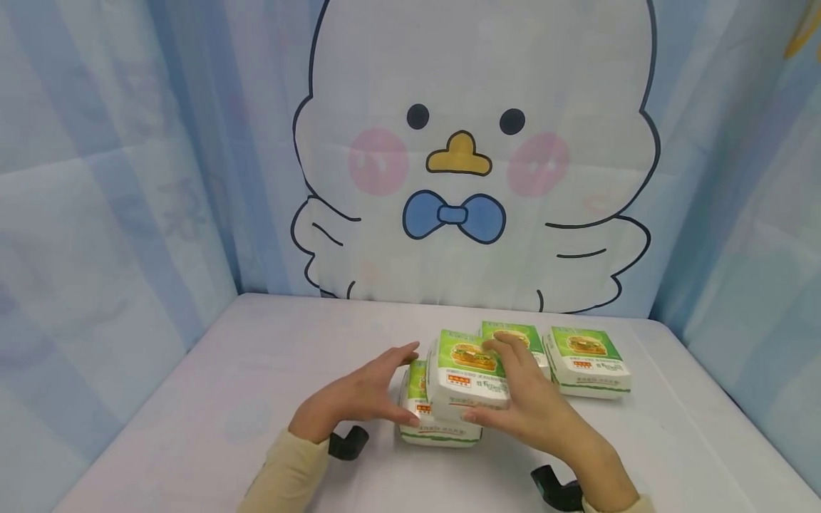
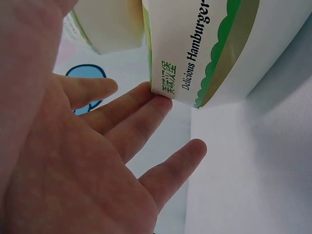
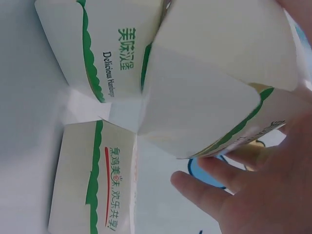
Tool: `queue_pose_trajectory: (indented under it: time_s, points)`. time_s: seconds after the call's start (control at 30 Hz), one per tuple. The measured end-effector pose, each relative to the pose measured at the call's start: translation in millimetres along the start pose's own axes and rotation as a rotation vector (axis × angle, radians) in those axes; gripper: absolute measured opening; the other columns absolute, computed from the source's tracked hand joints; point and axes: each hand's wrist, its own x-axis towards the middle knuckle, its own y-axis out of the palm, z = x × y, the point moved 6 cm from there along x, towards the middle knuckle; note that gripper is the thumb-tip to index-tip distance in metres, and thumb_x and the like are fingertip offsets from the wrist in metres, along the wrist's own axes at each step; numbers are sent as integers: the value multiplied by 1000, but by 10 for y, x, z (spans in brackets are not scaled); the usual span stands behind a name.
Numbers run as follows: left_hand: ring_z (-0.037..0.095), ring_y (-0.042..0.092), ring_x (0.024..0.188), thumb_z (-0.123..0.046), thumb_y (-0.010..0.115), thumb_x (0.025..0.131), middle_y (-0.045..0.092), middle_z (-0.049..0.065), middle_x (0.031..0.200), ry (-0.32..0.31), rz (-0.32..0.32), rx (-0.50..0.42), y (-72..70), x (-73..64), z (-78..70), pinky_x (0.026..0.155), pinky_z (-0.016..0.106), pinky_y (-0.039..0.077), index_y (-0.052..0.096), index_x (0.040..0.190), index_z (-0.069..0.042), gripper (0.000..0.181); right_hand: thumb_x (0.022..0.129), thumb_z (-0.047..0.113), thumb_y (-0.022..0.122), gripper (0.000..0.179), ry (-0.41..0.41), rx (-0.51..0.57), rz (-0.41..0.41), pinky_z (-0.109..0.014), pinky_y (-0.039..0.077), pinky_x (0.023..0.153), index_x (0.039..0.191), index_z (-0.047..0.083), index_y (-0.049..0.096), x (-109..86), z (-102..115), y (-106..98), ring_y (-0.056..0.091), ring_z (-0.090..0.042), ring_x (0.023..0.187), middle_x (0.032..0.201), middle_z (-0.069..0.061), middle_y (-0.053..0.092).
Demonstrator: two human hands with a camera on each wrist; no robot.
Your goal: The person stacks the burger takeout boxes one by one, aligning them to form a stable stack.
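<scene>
My right hand (image 1: 539, 413) grips a green-and-white hamburger box (image 1: 467, 381), thumb at its front and fingers over its top right. The box is raised and overlaps a second hamburger box (image 1: 442, 434) on the table; its pale underside shows in the right wrist view. At the left of that second box is my left hand (image 1: 365, 392), thumb and fingers spread around its near and far corners. In the left wrist view, straight fingers (image 2: 141, 117) touch a corner of the box lettered "Delicious Hamburger" (image 2: 195, 48).
Behind the raised box stands another hamburger box (image 1: 519, 331), partly covered by it and my right hand. One more box (image 1: 586, 363) stands to its right. The white table (image 1: 269, 356) meets curtains (image 1: 96, 214) at the back and sides.
</scene>
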Motion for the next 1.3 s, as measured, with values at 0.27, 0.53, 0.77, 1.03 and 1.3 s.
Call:
queue_pose_trajectory:
  time_s: [0.27, 0.53, 0.77, 1.03, 1.3]
  points:
    - [26, 33, 148, -39, 90, 68, 38, 5, 157, 1, -7, -15, 0, 6, 1, 120, 54, 29, 17, 159, -13, 119, 72, 66, 76, 101, -74, 35, 79, -67, 43, 102, 155, 33, 27, -34, 24, 67, 25, -39, 147, 166, -2, 10]
    - [26, 25, 151, -46, 92, 63, 27, 4, 162, 16, -44, 1, -147, -82, -20, 119, 56, 30, 11, 160, -18, 130, 79, 48, 78, 98, -149, 21, 62, -64, 40, 108, 158, 33, 22, -29, 73, 131, 19, -35, 150, 167, 0, 5]
    - [25, 16, 153, -46, 93, 62, 10, -1, 166, 148, -107, -25, -228, -131, -176, 120, 59, 25, 4, 160, -29, 133, 80, 51, 77, 99, -163, 14, 52, -64, 38, 110, 158, 33, 20, -26, 80, 147, 17, -34, 151, 167, 1, 5]
    - [23, 22, 152, -49, 88, 67, 17, -7, 165, 190, -134, -41, -177, -96, -247, 117, 61, 29, 12, 158, -37, 120, 80, 65, 70, 99, -163, 27, 58, -65, 37, 110, 158, 33, 18, -23, 63, 168, 17, -34, 152, 167, 2, 6]
    - [25, 37, 144, -50, 85, 71, 32, -5, 160, 183, -178, 1, -169, -70, -221, 114, 55, 39, 26, 157, -26, 107, 79, 66, 70, 99, -161, 43, 58, -65, 37, 110, 158, 34, 19, -24, 56, 145, 17, -33, 152, 167, 2, 7]
